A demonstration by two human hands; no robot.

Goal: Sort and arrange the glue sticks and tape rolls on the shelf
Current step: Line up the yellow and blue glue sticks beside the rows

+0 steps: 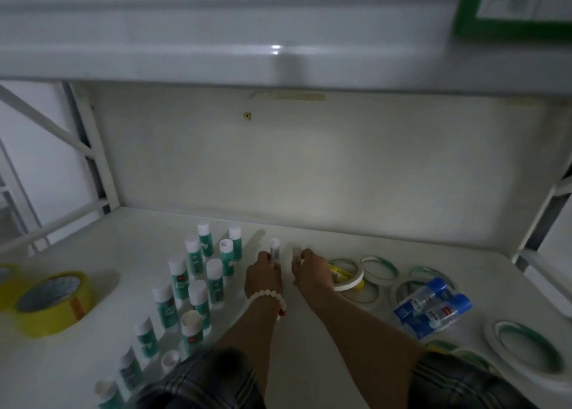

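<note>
Head view, stock on one white shelf (93, 254), largest first.

- Yellow tape roll (51, 300): wide, at far left, well apart from the other rolls.
- Thin tape rolls (351, 285): several, flat and partly overlapping, scattered along the right side.
- Green glue sticks (198, 300): white-capped, standing upright in two loose rows left of centre, running from the front edge toward the back wall.
- Blue-capped glue sticks (433, 309): two, lying on their sides among the thin rolls.

Step in hand, as judged: standing small sticks in the bare gap between the green rows and the rolls. Done well, each goes down upright on its base, just beside its neighbour and in line, clear of the green rows so none topple.

- Left hand (263, 274), beaded bracelet (267, 297) on the wrist: grip closed, fingers curled round the lower part of a small white stick (275, 249), upright at mid-shelf.
- Right hand (311, 271): grip closed, fingertips pinching a pale piece (297, 254) just beside that stick; too blurred to tell stick from cap.
</note>
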